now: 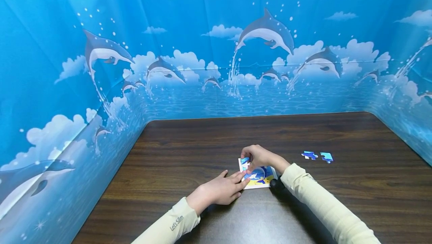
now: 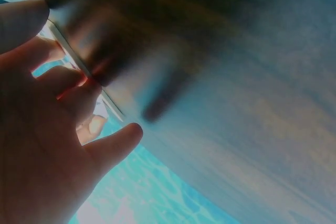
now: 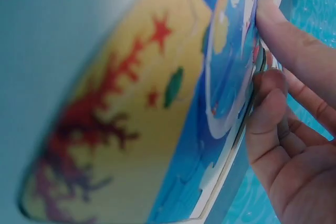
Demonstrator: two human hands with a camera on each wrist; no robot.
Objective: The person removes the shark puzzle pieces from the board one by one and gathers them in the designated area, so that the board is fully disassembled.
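Note:
A small jigsaw puzzle (image 1: 260, 176) in a white-edged tray lies on the table, printed with a blue sea scene over yellow sand. My right hand (image 1: 258, 157) reaches over its upper left corner, thumb and forefinger curled about a blue and white puzzle piece (image 1: 245, 161). How firmly the piece sits in the tray cannot be seen. My left hand (image 1: 221, 188) rests palm down, its outstretched fingertips on the puzzle's left edge. Close up in the right wrist view, the puzzle (image 3: 142, 108) shows red coral, and the right hand's curled fingers (image 3: 268, 119) are by its edge.
Two loose puzzle pieces lie on the dark wood table (image 1: 189, 142) to the right: a blue and white piece (image 1: 309, 155) and a light blue piece (image 1: 326, 157). A blue dolphin-print curtain (image 1: 202, 49) surrounds the table's back and sides.

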